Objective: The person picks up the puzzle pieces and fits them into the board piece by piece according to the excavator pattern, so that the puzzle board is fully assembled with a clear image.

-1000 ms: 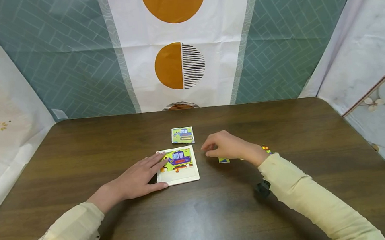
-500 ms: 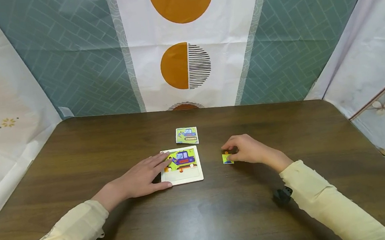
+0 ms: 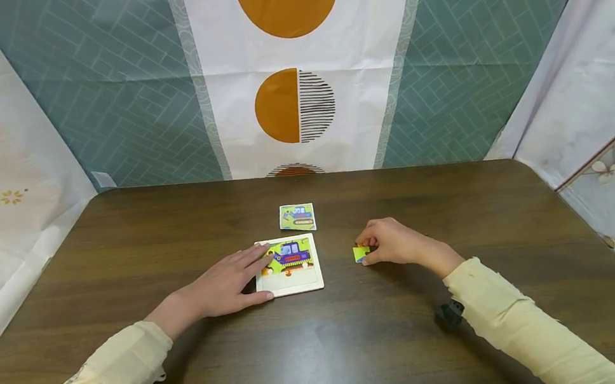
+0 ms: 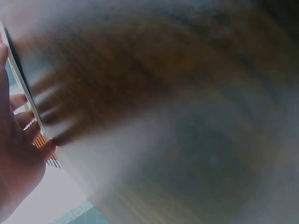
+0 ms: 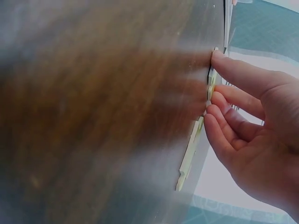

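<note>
My left hand [image 3: 225, 285] lies with fingers extended over the left side of a white puzzle tray [image 3: 307, 283]. In that tray, the upper part holds joined pieces showing a purple digger [image 3: 294, 254], while a strip along the bottom is bare. To the right of the tray, my right hand [image 3: 397, 242] pinches a small green and blue puzzle piece [image 3: 360, 254] between thumb and fingers, close over the table. In the right wrist view the thumb is at one end of the piece, and further puzzle pieces [image 5: 188, 151] lie flat by the fingertips.
Behind the tray lies a picture card [image 3: 296, 217] with the same digger design. The brown wooden table [image 3: 305, 359] reaches back to a patterned curtain [image 3: 298, 116], with light cloth hanging on both sides.
My right hand has moved right, away from beside the tray, and taken hold of the green puzzle piece, which has turned slightly. The left hand has stayed on the tray.
</note>
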`<state>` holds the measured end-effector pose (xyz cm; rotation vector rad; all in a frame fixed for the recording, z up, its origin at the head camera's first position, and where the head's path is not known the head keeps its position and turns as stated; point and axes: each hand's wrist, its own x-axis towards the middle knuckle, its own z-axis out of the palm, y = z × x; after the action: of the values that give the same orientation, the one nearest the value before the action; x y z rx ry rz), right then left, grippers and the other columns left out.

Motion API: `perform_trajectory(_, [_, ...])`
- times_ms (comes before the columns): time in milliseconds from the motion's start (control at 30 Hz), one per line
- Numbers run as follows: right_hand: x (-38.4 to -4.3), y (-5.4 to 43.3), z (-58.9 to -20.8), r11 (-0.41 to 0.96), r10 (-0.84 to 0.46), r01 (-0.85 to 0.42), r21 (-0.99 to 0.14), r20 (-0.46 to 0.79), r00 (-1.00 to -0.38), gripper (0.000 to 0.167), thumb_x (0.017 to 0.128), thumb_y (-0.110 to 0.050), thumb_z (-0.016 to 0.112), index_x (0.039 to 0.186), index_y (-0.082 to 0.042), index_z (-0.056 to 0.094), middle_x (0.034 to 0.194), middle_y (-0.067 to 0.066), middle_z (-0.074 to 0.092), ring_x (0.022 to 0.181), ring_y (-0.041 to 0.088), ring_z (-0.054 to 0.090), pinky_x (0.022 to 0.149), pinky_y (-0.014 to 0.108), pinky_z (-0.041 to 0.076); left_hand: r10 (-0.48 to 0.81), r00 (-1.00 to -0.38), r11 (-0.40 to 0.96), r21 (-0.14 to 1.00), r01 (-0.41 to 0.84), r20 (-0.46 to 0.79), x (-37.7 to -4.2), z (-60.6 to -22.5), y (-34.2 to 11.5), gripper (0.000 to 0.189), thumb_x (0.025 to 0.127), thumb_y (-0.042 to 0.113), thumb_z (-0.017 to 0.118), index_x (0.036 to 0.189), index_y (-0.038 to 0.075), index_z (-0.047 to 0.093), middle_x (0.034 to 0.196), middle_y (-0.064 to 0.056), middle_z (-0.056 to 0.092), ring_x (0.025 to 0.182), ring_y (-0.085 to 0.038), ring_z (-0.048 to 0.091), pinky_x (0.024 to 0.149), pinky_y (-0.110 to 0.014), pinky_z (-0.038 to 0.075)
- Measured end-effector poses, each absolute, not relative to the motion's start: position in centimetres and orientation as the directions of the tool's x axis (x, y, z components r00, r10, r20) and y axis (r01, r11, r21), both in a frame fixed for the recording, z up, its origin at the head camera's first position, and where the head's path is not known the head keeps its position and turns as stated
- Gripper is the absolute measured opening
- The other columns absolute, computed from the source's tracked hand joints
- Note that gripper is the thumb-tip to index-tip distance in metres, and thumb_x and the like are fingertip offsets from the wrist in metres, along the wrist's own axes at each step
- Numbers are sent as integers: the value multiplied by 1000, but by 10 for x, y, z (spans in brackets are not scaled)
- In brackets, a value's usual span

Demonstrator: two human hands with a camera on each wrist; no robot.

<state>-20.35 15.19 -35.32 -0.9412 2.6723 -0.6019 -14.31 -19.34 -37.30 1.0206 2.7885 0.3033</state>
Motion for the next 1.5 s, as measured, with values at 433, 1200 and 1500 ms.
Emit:
perform_trajectory(433, [-202,146,-352,678,-662,-551,-487,-80,-745,35,80,-15,80,110,0,69,93,3,62,86,19,59,81,33,53,649,-757,748,250,615,-75,-144,-375,-194,77,93,59,50,148,5,39,155,-16,28,140,-36,27,110,-53,27])
perform_trajectory(1200, [-197,111,-353,682,-625,-536,-497,-18,-780,42,81,-20,79,115,0,67,96,4,60,90,20,57,81,32,51,650,-758,746,243,620,-60,-144,-376,-194,76,93,56,53,147,4,39,154,-17,29,140,-37,27,109,-53,27])
perform_trajectory(1500, [-193,94,-349,662,-653,-560,-499,-16,-758,43,82,-22,78,118,0,67,95,4,60,88,19,56,77,29,49,638,-767,752,274,599,-73,-144,-375,-192,77,93,56,53,148,5,38,156,-15,26,141,-36,24,111,-53,25])
